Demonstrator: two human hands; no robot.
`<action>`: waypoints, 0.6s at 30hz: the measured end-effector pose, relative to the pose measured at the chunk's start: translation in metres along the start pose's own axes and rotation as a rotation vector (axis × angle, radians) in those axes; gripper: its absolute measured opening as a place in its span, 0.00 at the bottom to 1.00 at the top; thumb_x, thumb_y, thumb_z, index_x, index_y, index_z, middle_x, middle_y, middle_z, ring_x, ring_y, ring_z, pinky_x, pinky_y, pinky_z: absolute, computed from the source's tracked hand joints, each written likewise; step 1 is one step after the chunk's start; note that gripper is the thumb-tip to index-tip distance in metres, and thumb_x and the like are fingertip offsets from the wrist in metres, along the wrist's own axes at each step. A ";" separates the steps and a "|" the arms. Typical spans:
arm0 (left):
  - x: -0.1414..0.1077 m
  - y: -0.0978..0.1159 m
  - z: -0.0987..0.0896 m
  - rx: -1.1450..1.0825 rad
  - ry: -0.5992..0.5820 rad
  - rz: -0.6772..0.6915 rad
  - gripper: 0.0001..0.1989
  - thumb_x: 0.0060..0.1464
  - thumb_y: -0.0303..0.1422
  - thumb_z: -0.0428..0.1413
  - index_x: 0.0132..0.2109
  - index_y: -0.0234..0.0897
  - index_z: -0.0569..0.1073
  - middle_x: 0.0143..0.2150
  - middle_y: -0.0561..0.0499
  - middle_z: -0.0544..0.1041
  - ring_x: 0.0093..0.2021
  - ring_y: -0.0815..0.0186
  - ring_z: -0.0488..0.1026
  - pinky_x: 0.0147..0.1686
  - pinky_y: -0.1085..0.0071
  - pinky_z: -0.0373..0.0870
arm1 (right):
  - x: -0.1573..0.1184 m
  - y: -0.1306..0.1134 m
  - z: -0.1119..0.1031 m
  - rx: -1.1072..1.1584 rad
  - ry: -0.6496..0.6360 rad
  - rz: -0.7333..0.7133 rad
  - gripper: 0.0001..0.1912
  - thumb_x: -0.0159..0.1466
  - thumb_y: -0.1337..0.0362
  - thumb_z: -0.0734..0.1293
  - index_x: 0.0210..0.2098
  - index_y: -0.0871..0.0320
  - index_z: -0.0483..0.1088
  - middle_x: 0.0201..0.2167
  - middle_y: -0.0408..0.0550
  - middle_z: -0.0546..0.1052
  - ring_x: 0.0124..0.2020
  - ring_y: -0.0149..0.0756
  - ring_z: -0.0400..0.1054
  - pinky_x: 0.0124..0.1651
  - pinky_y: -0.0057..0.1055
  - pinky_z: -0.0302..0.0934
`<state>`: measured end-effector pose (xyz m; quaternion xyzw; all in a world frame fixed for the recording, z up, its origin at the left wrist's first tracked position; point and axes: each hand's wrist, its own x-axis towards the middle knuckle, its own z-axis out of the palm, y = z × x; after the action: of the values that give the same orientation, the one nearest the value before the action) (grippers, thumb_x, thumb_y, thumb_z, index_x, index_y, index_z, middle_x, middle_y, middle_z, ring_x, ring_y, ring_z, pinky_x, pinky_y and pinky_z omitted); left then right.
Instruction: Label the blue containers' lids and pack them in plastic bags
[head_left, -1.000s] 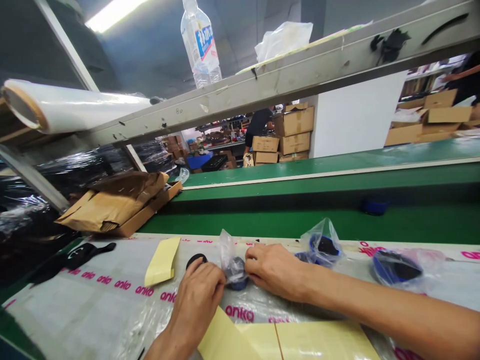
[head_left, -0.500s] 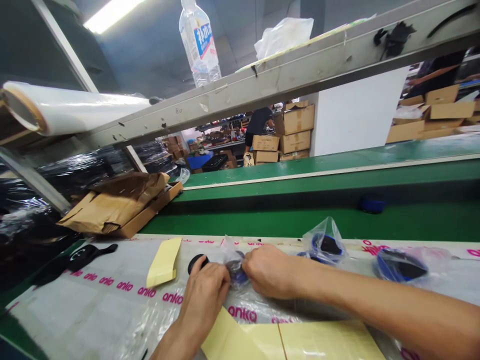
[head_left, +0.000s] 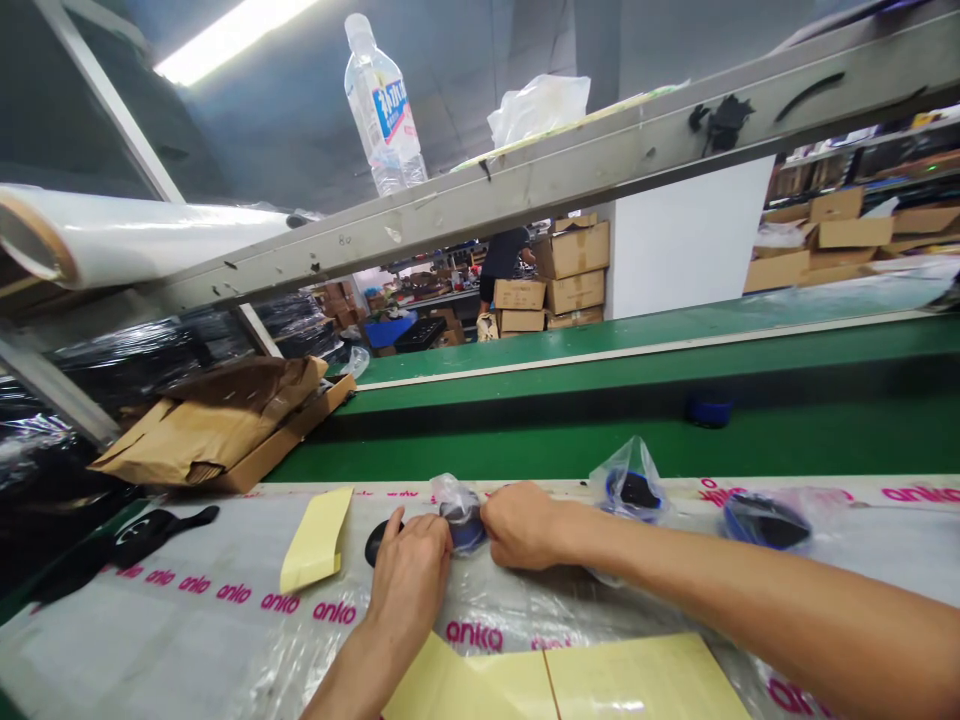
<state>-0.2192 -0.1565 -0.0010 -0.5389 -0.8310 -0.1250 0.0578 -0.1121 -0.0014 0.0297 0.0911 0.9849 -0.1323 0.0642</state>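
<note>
A blue and black round item in a clear plastic bag (head_left: 463,522) lies between my hands. My right hand (head_left: 521,525) is closed on the bag's right side. My left hand (head_left: 414,565) has its fingers bent against the bag's left side; what its fingertips hold is hidden. Just left of that hand a round black piece (head_left: 376,543) shows partly. Two more bagged blue and black items, one upright bag (head_left: 635,490) and one lying flatter (head_left: 769,522), are to the right. Yellow sheets (head_left: 637,675) lie at the front edge.
A yellow paper piece (head_left: 317,540) and a black strap-like item (head_left: 154,530) lie left. Behind are a green conveyor (head_left: 525,445) with a blue item (head_left: 709,411), and a cardboard tray (head_left: 285,435). A metal beam (head_left: 465,215) crosses above, bearing a bottle (head_left: 386,110). A person (head_left: 504,260) stands far back.
The view has shifted slightly, so the scene sits a little further left. My hands remain at the bagged item, whose blue side now shows more clearly between them.
</note>
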 end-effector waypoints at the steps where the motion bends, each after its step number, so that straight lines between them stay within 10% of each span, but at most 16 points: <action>1: -0.001 0.000 0.001 -0.004 0.000 -0.003 0.11 0.52 0.19 0.48 0.31 0.39 0.68 0.33 0.51 0.76 0.39 0.59 0.74 0.62 0.49 0.52 | -0.001 -0.002 0.001 -0.004 -0.008 -0.009 0.13 0.58 0.69 0.65 0.38 0.67 0.79 0.41 0.68 0.80 0.45 0.59 0.75 0.44 0.44 0.66; 6: 0.005 -0.004 0.000 -0.099 -0.006 -0.023 0.08 0.55 0.23 0.50 0.34 0.41 0.68 0.32 0.55 0.77 0.35 0.63 0.74 0.62 0.54 0.54 | 0.010 0.003 -0.007 0.120 -0.089 -0.045 0.09 0.55 0.63 0.68 0.30 0.64 0.78 0.32 0.59 0.81 0.35 0.51 0.76 0.34 0.36 0.66; 9: 0.020 -0.013 -0.005 -0.176 0.029 -0.124 0.05 0.60 0.29 0.49 0.37 0.41 0.67 0.31 0.54 0.77 0.32 0.64 0.74 0.42 0.66 0.66 | 0.024 0.015 -0.022 0.267 -0.095 -0.058 0.11 0.58 0.58 0.66 0.28 0.59 0.76 0.27 0.47 0.79 0.26 0.35 0.72 0.27 0.26 0.61; 18: 0.043 0.001 -0.033 -0.304 0.129 -0.279 0.05 0.55 0.35 0.52 0.31 0.42 0.67 0.24 0.56 0.73 0.26 0.65 0.69 0.27 0.72 0.56 | -0.004 0.030 -0.050 0.154 0.413 0.083 0.06 0.58 0.66 0.63 0.33 0.57 0.73 0.30 0.49 0.79 0.34 0.41 0.71 0.31 0.31 0.51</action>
<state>-0.2367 -0.1274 0.0411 -0.4119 -0.8639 -0.2897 0.0111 -0.1074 0.0401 0.0710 0.1613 0.9596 -0.1829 -0.1404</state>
